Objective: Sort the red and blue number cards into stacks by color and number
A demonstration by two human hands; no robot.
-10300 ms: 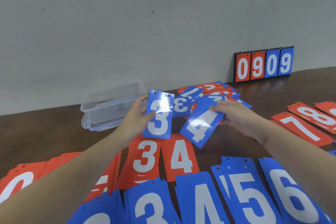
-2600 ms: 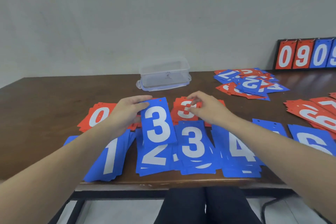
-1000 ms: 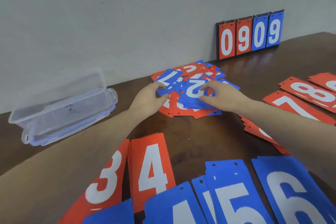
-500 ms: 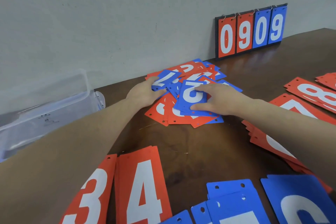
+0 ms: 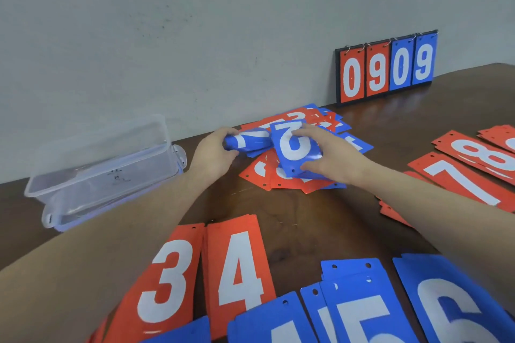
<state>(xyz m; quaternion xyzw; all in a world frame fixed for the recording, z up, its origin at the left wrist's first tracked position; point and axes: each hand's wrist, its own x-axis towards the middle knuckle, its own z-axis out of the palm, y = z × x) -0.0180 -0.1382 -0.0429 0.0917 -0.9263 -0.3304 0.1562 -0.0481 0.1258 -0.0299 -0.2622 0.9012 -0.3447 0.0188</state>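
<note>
Left hand [image 5: 213, 154] is closed on a blue 7 card [image 5: 248, 140], gripping its near end, card blurred and lifted off the mixed pile [image 5: 281, 178]. Right hand [image 5: 331, 157] pinches a blue 2 card [image 5: 295, 147], fingers on its face and thumb at the lower edge, card tilted up over the same pile. The two cards overlap between the hands, the 2 in front of the 7. Under and beyond both hands the pile is unsorted red and blue cards, fanned toward the wall. Left of the left hand: clear plastic box [image 5: 106, 164] sitting on its lid, near the wall. Beyond the right hand, against the wall: a scoreboard [image 5: 386, 69] standing upright, reading 0 9 in red and 0 9 in blue. Right of the right forearm: red 7 stack [image 5: 459, 178] and red 8 stack [image 5: 482, 153], lying flat, side by side, more red cards at the frame edge. Nearer than the hands, between the forearms: red 3 stack [image 5: 164, 284] and red 4 stack [image 5: 239, 273], touching edge to edge. Closest row, partly cut by the frame: blue 4 stack [image 5: 267, 326], blue 5 stack [image 5: 359, 306], blue 6 stack [image 5: 446, 301]. All on a dark wood table [image 5: 315, 220].
</note>
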